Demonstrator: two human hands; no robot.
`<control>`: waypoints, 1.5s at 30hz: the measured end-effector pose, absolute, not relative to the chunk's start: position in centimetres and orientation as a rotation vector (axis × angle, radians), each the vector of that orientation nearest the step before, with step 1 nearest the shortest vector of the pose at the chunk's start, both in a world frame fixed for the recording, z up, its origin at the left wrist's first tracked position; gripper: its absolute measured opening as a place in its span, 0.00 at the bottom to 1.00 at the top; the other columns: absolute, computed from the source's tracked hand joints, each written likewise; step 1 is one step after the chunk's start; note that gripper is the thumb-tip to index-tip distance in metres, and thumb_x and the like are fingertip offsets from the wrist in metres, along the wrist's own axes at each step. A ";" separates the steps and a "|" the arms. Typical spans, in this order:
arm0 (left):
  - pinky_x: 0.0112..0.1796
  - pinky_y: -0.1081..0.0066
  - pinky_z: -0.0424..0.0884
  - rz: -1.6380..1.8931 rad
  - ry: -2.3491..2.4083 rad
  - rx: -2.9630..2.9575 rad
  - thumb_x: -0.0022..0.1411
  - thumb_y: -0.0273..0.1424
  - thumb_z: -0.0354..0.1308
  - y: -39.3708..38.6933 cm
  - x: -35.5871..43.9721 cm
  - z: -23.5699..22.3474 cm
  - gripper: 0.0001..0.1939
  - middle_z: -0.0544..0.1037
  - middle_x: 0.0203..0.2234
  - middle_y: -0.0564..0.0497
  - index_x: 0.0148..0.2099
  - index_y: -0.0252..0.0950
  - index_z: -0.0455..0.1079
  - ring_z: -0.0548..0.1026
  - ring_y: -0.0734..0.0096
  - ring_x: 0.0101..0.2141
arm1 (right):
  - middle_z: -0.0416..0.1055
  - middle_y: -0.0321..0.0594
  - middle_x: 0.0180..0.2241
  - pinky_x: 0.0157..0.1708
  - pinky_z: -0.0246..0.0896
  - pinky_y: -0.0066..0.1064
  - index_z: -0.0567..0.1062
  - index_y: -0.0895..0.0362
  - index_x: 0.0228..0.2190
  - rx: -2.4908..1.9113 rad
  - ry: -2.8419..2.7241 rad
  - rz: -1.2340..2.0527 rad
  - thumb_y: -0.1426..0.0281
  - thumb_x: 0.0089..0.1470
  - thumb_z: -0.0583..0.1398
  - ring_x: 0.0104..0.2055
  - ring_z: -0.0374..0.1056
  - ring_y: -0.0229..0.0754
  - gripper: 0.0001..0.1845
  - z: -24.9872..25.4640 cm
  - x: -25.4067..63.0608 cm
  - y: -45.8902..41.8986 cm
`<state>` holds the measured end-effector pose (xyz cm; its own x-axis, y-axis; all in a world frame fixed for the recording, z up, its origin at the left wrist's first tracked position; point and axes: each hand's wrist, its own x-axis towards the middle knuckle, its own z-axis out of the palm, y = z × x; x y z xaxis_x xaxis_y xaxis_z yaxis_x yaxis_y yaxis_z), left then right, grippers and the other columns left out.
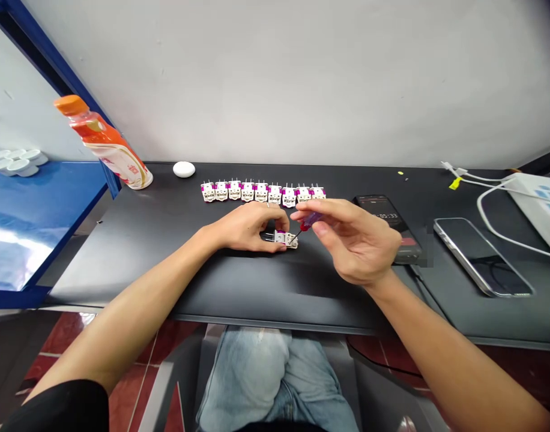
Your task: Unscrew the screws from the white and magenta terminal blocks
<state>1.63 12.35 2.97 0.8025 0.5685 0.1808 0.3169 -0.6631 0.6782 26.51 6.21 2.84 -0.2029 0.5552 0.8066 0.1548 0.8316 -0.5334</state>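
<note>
My left hand [257,228] lies on the black table, thumb and fingers pinching a small white and purple component with metal pins [292,240]. In my right hand [356,240] is a small screwdriver [307,223] with a purple-red handle, held between thumb and fingers. Its thin shaft slants down to the left, and the tip meets the white end of the component; whether it sits in a screw I cannot tell. Just behind my hands stands a row of several similar white and purple components [248,192], pins pointing up.
At the back left are an orange-capped bottle [110,147] and a white oval object [184,169]. To the right lie a dark phone with a lit timer [380,210], another phone [482,258], a white cable [486,222] and a white box [536,204]. A grey wall [302,78] rises behind.
</note>
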 end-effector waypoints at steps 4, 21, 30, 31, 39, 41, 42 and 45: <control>0.39 0.67 0.70 0.504 0.672 2.338 0.67 0.41 0.73 12.3 1.6 3.0 0.14 0.87 0.43 0.48 0.47 0.39 0.81 0.79 0.66 0.37 | 0.90 0.39 0.51 0.44 0.91 0.46 0.90 0.38 0.59 -0.544 -1.743 0.254 0.78 0.62 0.75 0.44 0.89 0.50 0.29 2.7 26.5 6.3; 0.40 0.67 0.70 0.504 0.657 2.340 0.68 0.41 0.73 12.4 1.6 3.0 0.14 0.87 0.44 0.48 0.49 0.38 0.81 0.77 0.67 0.36 | 0.90 0.42 0.53 0.49 0.91 0.52 0.88 0.41 0.62 -0.561 -1.734 0.350 0.75 0.68 0.71 0.48 0.90 0.53 0.26 2.7 26.5 6.3; 0.40 0.67 0.70 0.471 0.672 2.386 0.68 0.43 0.75 12.4 1.6 2.9 0.17 0.87 0.47 0.47 0.52 0.39 0.81 0.78 0.66 0.37 | 0.89 0.43 0.52 0.48 0.92 0.49 0.87 0.41 0.64 -0.570 -1.731 0.364 0.75 0.70 0.68 0.49 0.89 0.52 0.26 2.9 26.3 6.2; 0.40 0.67 0.71 0.475 0.665 2.400 0.68 0.43 0.75 12.4 1.6 2.8 0.17 0.86 0.47 0.47 0.52 0.38 0.82 0.78 0.66 0.37 | 0.88 0.43 0.53 0.47 0.92 0.49 0.88 0.40 0.62 -0.556 -1.734 0.330 0.74 0.69 0.70 0.50 0.89 0.52 0.26 2.9 26.3 6.2; 0.47 0.65 0.76 0.587 0.571 2.467 0.73 0.45 0.72 12.4 1.7 1.8 0.17 0.85 0.56 0.42 0.57 0.41 0.83 0.83 0.59 0.46 | 0.91 0.40 0.50 0.48 0.92 0.49 0.85 0.38 0.66 -0.563 -1.758 0.238 0.78 0.66 0.71 0.45 0.90 0.52 0.33 2.7 26.5 6.3; 0.48 0.64 0.76 0.612 0.564 2.464 0.74 0.43 0.70 12.3 1.9 1.8 0.14 0.85 0.56 0.42 0.55 0.42 0.84 0.83 0.58 0.48 | 0.90 0.42 0.54 0.52 0.92 0.52 0.85 0.39 0.66 -0.576 -1.760 0.260 0.76 0.68 0.69 0.50 0.90 0.54 0.31 2.7 26.5 6.3; 0.47 0.63 0.76 0.606 0.568 2.459 0.75 0.43 0.70 12.1 2.0 2.0 0.13 0.86 0.55 0.42 0.53 0.42 0.84 0.83 0.58 0.47 | 0.89 0.42 0.55 0.51 0.93 0.52 0.87 0.38 0.64 -0.576 -1.756 0.249 0.75 0.68 0.69 0.51 0.89 0.54 0.29 2.8 26.5 6.3; 0.44 0.63 0.76 0.575 0.568 2.436 0.75 0.42 0.68 11.8 2.2 2.3 0.11 0.85 0.52 0.42 0.48 0.40 0.84 0.81 0.61 0.41 | 0.88 0.41 0.50 0.41 0.92 0.47 0.89 0.35 0.60 -0.549 -1.736 0.169 0.74 0.64 0.75 0.45 0.88 0.51 0.28 2.9 26.5 6.4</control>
